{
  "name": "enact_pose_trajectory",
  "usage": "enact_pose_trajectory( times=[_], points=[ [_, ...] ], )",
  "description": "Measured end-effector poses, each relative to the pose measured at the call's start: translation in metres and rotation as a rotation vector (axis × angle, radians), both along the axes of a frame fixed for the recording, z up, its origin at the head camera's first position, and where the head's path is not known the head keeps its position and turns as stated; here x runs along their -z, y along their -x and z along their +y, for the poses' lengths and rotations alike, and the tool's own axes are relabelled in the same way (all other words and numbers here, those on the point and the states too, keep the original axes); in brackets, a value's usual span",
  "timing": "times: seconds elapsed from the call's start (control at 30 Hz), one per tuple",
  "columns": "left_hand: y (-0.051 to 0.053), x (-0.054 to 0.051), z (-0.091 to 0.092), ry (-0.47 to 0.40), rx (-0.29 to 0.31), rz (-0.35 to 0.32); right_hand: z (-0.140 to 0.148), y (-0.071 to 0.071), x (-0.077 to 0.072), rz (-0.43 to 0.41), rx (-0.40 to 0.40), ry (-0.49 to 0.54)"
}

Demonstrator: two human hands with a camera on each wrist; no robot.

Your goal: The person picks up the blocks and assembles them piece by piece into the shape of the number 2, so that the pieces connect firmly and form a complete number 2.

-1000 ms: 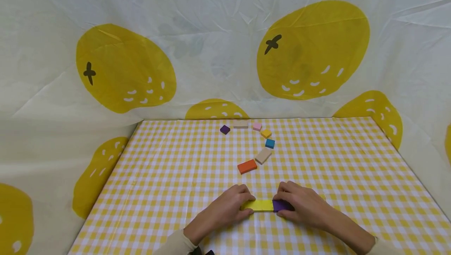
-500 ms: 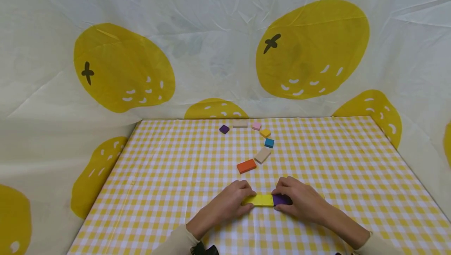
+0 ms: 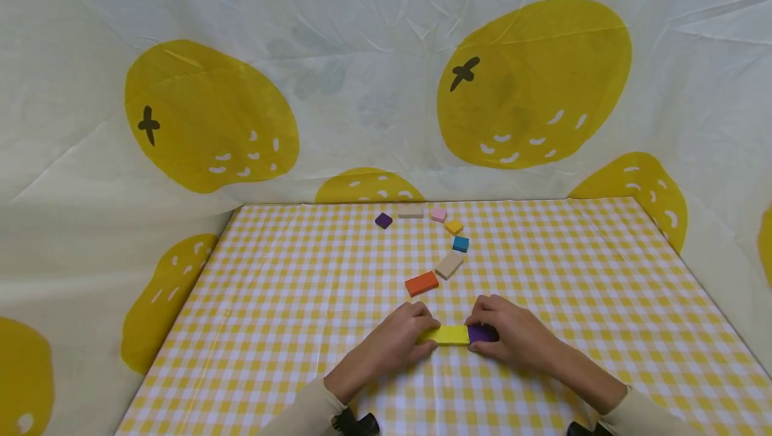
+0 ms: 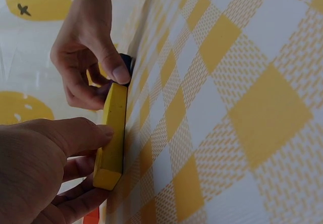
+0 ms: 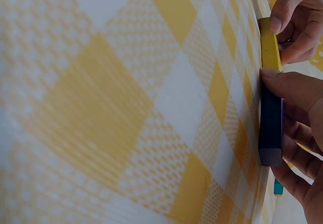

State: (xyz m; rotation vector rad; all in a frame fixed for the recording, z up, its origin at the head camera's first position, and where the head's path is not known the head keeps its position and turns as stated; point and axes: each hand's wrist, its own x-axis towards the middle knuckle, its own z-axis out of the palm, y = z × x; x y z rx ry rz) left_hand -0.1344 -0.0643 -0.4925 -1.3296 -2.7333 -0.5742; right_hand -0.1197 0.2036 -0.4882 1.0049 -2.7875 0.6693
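Note:
Near the front middle of the table, a yellow block (image 3: 451,335) and a dark purple block (image 3: 482,333) lie end to end on the checked cloth. My left hand (image 3: 399,337) pinches the yellow block at its left end, thumb on the near side. The right hand (image 3: 515,331) pinches the purple block between thumb and fingers. In the left wrist view the yellow block (image 4: 115,135) shows its near end face, with the other hand (image 4: 88,47) beyond. In the right wrist view the purple block (image 5: 271,120) meets the yellow block (image 5: 270,42) end on.
Beyond the hands, several blocks form a curve: orange (image 3: 421,283), beige (image 3: 449,265), blue (image 3: 461,244), yellow-orange (image 3: 454,227), pink (image 3: 438,215), another beige block (image 3: 411,211) and a small purple block (image 3: 383,220). A fruit-patterned curtain (image 3: 374,121) hangs behind the table.
Both hands have slid the yellow and purple blocks a little away from the table's front, toward the orange block. The blocks stay end to end, and the curve of blocks keeps its arrangement.

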Motion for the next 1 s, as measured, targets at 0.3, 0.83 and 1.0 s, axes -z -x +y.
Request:
enact_pose_trajectory(
  times=[0.3, 0.83, 1.0],
  points=[
    [0.004, -0.004, 0.0, -0.009, -0.016, -0.018, 0.0, 0.006, 0.001, 0.009, -0.018, 0.023],
    [0.011, -0.003, 0.003, -0.013, -0.03, -0.011, 0.0, 0.018, 0.002, -0.011, -0.009, 0.064],
    [0.014, -0.003, 0.004, -0.006, -0.032, -0.015, 0.0, 0.02, 0.002, -0.02, 0.016, 0.061]
  ],
)
